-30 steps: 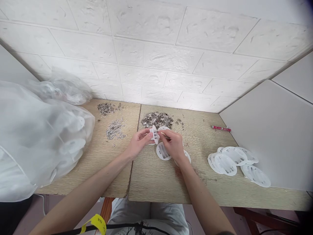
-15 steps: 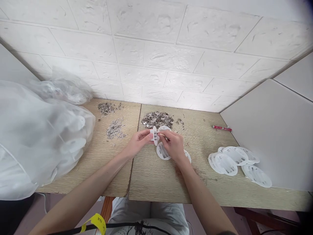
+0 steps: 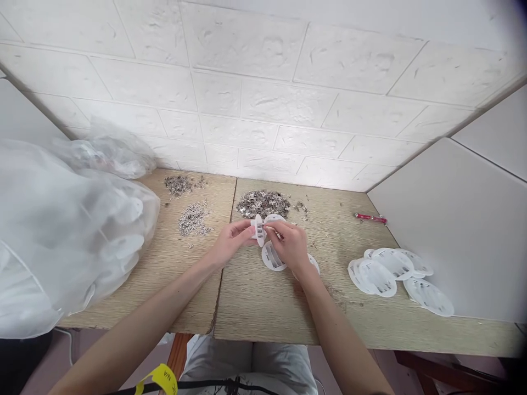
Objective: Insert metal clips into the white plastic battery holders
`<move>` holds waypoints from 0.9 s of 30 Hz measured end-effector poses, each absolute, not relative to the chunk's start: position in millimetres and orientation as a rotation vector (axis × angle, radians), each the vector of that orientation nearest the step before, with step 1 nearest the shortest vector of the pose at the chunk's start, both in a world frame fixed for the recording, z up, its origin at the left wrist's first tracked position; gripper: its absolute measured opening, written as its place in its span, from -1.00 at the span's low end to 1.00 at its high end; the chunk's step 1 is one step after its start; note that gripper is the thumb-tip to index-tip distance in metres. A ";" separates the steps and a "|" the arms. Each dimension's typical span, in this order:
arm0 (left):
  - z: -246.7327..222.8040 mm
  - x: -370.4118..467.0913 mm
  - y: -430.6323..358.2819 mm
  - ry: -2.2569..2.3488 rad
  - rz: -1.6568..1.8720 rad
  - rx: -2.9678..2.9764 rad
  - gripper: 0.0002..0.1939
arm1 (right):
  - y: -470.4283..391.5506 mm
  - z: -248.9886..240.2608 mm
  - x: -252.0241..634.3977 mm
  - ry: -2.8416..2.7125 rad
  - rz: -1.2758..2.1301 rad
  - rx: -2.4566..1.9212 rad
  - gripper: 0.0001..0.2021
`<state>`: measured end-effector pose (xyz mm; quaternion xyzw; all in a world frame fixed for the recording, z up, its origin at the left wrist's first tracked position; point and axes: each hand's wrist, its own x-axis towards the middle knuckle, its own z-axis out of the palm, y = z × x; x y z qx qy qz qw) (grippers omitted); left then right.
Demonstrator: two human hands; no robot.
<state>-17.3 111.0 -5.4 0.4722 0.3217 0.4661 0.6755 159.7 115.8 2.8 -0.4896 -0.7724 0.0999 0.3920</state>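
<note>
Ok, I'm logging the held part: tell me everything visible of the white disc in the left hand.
The white disc looks like plastic, round, with a raised white part behind and small dark, metallic marks on its right face. Gripped by the left hand, it stands on edge over the wooden table. The right hand is close to that face; contact is unclear.

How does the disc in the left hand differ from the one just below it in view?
The held disc is nearly upright; the lying disc is flat. The left hand grips the held disc; the lying disc rests on the table. Both are white.
</note>
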 end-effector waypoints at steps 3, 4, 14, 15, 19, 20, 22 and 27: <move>-5.6 -16.4 114.3 0.741 1.086 1.028 -0.59 | 119.9 6.8 167.9 -1.880 0.402 -1.338 -0.77; -5.1 -16.6 115.4 0.754 1.103 1.011 -0.58 | 121.8 7.3 171.7 -1.861 0.435 -1.381 -0.76; 8.8 -31.2 123.5 0.780 1.229 0.892 -0.51 | 130.8 -1.6 184.2 -2.027 0.124 -1.512 -0.78; 8.3 -32.6 124.5 0.790 1.236 0.906 -0.48 | 130.7 -1.8 183.2 -2.031 0.113 -1.521 -0.78; 4.1 -35.9 126.3 0.797 1.243 0.971 -0.36 | 130.2 -1.2 180.9 -2.050 0.080 -1.561 -0.77; 3.2 -36.2 125.9 0.791 1.242 0.984 -0.33 | 129.9 -0.9 180.5 -2.055 0.074 -1.569 -0.77; 2.1 -36.6 124.4 0.787 1.236 0.997 -0.30 | 129.2 -0.7 179.9 -2.063 0.063 -1.578 -0.76; 2.0 -38.0 121.6 0.809 1.230 1.018 -0.34 | 128.7 -2.6 181.4 -2.078 0.021 -1.496 -0.74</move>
